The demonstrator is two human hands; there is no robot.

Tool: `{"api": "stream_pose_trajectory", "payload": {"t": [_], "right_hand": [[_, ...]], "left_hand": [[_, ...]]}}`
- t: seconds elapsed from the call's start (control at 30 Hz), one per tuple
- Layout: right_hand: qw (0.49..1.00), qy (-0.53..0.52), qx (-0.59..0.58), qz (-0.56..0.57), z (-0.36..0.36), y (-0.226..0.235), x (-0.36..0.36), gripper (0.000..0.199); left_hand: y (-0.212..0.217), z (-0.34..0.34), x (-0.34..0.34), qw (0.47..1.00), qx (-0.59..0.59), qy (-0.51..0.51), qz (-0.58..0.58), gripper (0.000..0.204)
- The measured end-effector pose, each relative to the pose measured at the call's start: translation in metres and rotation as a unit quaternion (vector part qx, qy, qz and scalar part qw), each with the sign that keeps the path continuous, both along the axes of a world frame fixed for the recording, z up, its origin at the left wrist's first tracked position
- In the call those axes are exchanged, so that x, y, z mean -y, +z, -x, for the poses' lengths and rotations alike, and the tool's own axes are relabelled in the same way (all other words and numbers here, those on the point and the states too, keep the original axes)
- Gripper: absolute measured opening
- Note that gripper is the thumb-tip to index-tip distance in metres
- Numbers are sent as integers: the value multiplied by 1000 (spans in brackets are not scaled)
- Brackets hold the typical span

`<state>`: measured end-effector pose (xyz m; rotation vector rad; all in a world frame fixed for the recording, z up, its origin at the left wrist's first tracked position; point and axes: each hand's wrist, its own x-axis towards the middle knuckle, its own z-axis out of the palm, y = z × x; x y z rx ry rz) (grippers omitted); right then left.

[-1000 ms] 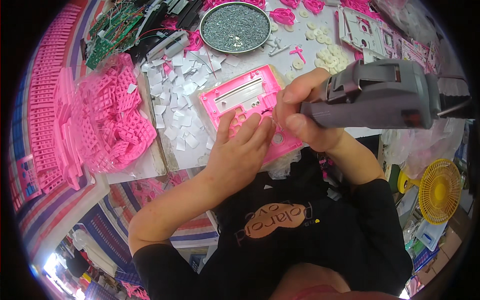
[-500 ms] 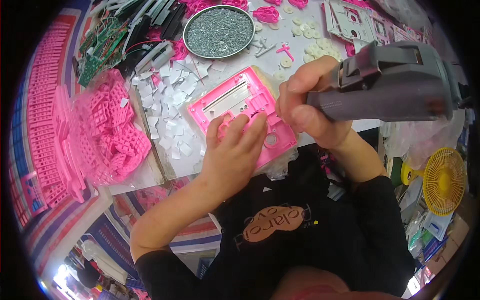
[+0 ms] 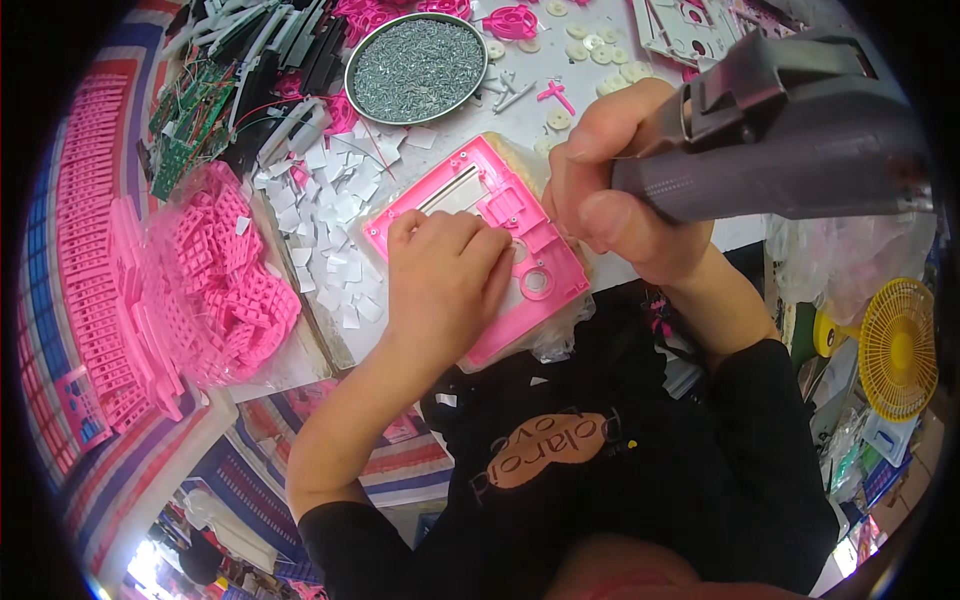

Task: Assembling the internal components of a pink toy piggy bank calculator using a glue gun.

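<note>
The left hand point(image 3: 445, 285) is pressing flat, fingers spread, on the pink rectangular plastic housing point(image 3: 480, 245) lying at the worktable's point(image 3: 640, 70) near edge; the right hand point(image 3: 620, 200) is clenching a grey electric screwdriver point(image 3: 790, 130).

- White worktable point(image 3: 640, 85) carries everything
- Pink plastic frame point(image 3: 505, 235) lies flat near its front edge
- Round metal dish of screws point(image 3: 415, 55) farther back
- White paper squares point(image 3: 330, 225) scattered left
- Pink grid parts point(image 3: 225, 280) heaped at left
</note>
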<state>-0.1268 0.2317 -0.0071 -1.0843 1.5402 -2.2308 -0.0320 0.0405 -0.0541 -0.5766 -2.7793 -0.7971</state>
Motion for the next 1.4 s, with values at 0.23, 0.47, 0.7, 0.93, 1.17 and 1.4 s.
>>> {"api": "stream_pose_trajectory", "payload": {"t": [0.23,0.47,0.7,0.93,1.17,1.4], "right_hand": [[996,40,-11,81,2,-7,-2,33],[997,1,54,51,-5,8,0,34],[997,3,35,75,-3,-5,2,32],[998,-25,-36,-34,-2,-6,1,31],[999,10,7,-33,-12,-9,10,31],[995,29,-5,-97,-23,-13,20,31]], "left_hand": [[0,2,-9,1000,-11,25,10,14],[-6,2,-10,999,4,34,-28,12],[-9,6,-9,1000,12,3,-16,9],[-7,-1,-4,999,4,18,-39,13],[0,-34,-3,995,-42,-16,94,31],[4,-38,-3,987,-31,-28,156,30]]}}
